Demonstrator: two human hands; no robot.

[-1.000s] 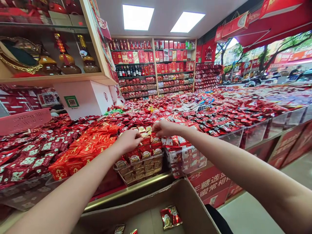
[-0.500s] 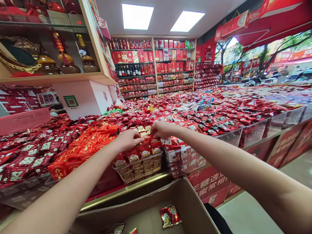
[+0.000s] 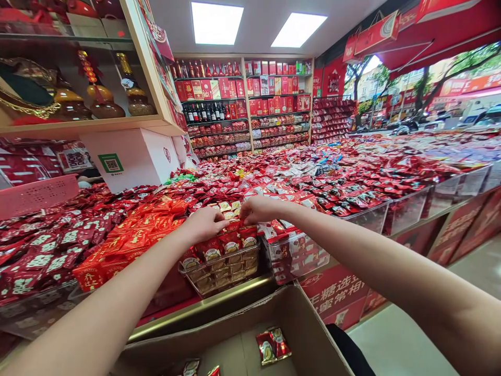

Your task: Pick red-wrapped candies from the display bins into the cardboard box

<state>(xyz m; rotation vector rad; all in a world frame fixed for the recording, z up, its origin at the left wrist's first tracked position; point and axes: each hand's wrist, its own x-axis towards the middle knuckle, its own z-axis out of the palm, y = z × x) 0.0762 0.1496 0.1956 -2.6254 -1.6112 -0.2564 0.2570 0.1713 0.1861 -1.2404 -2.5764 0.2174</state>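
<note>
A clear plastic bin (image 3: pixel 223 271) holds upright red candy packets (image 3: pixel 212 249) in front and gold-topped ones behind. Over the bin's left part, my left hand (image 3: pixel 206 223) has its fingers bent down onto the packets' top edges. My right hand (image 3: pixel 256 210) is at the bin's right back, fingers curled together among the packets. What is pinched in either hand is too small to make out. Below the bin, an open cardboard box (image 3: pixel 309 334) has red and gold packets (image 3: pixel 273 346) lying on its floor.
Orange-red packets (image 3: pixel 133 240) are heaped left of the bin, and another clear bin (image 3: pixel 299 256) stands to its right. A gold counter edge (image 3: pixel 203 307) runs between bins and box. A wooden display shelf (image 3: pixel 133 125) overhangs the left side.
The view has shifted very slightly. Both hands stay over the same bin with almost the same finger positions.
</note>
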